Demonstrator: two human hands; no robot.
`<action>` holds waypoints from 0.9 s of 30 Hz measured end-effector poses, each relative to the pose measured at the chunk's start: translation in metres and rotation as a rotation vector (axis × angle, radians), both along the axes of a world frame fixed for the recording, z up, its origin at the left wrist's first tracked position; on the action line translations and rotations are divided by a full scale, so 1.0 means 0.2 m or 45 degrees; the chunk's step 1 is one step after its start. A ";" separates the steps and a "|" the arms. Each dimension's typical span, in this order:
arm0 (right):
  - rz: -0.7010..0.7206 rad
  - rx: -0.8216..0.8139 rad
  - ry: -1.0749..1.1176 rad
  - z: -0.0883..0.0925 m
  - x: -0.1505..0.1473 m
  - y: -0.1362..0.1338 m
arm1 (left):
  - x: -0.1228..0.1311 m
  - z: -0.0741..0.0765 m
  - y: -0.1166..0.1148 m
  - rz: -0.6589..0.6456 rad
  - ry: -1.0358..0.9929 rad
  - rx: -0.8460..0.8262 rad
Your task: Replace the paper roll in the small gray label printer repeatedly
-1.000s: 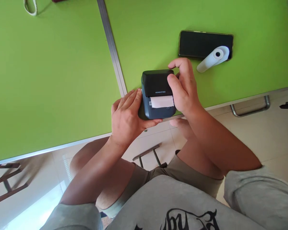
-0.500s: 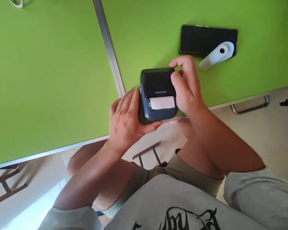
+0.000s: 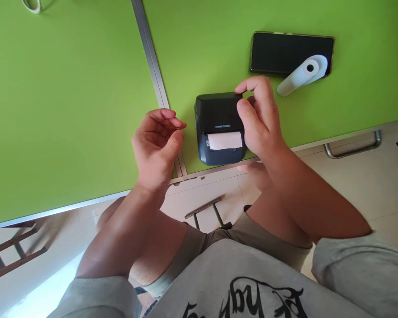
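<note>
A small dark label printer stands near the front edge of the green table, with a white strip of paper showing at its slot. My right hand grips the printer's right side, thumb on the lid and fingers curled over the far corner. My left hand hovers just left of the printer, off it, with fingers loosely curled and nothing in them.
A black phone lies flat beyond the printer at the right, with a white paper roll resting partly on it. A metal seam divides the tabletop. A white loop lies at the far left. Below are my knees and a stool.
My left hand has let go of the printer's left side and lifted away to the left. My right hand keeps its grip on the printer.
</note>
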State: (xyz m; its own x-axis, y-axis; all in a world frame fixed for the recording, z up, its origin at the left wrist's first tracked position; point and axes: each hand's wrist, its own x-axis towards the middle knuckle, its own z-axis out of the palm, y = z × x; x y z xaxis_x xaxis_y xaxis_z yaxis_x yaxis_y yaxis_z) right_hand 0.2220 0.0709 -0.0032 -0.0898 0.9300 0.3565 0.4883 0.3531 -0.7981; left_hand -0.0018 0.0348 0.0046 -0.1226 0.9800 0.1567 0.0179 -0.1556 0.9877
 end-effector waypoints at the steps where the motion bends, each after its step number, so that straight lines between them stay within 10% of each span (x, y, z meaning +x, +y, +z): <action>1: -0.004 -0.013 -0.016 0.00 0.00 0.00 | 0.00 0.00 0.01 0.013 -0.063 0.003; 9: -0.035 -0.053 -0.101 0.04 -0.02 -0.01 | 0.02 0.02 0.01 0.016 -0.053 -0.021; 27: -0.075 -0.129 -0.068 0.07 -0.02 -0.03 | -0.09 0.00 0.21 -0.617 0.509 0.096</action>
